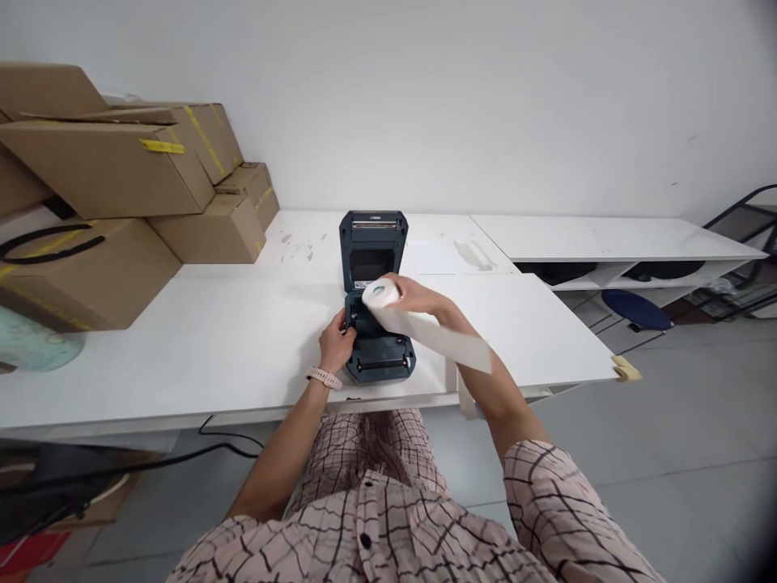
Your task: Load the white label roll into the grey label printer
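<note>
A dark label printer [381, 361] stands on the white table with its lid [374, 235] raised. My right hand [416, 294] is closed round a white paper roll [381, 293], held over the printer's open bay. From the roll a loose paper strip [452, 344] trails to the right across my right forearm and hangs past the table's front edge. My left hand [337, 343] grips the printer's left side wall, its thumb over the rim and its fingers on the outer side.
Cardboard boxes [121, 170] are stacked at the back left, with a pale green object [37, 342] in front. A white table [546, 324] extends to the right, near a blue stool [637, 309]. Black cables [176, 459] run below the table's edge.
</note>
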Motion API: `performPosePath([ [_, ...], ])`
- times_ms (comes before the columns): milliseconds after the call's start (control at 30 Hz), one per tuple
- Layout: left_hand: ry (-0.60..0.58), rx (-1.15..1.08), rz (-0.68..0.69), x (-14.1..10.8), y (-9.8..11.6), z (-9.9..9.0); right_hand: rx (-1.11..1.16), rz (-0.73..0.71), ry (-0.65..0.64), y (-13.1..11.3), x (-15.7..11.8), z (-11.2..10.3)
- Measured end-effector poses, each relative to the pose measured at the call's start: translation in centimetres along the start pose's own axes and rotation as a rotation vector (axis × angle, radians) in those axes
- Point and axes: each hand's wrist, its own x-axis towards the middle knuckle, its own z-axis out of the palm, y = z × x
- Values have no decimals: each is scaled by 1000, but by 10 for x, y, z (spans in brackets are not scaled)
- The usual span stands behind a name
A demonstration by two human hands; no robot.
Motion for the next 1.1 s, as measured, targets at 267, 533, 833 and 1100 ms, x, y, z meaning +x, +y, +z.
performPosePath([
  [267, -3, -21, -19, -1, 0, 0, -651, 65, -382, -38, 41, 19],
  [533, -21, 76, -12, -1, 6, -1, -732, 111, -491, -38, 45, 33],
  [833, -19, 33, -4, -5, 8, -3, -625, -36, -96, -20, -41, 73],
  [1100, -28, -163, -39, -5, 0, -1, -661, -12, 239, -14, -110, 124],
])
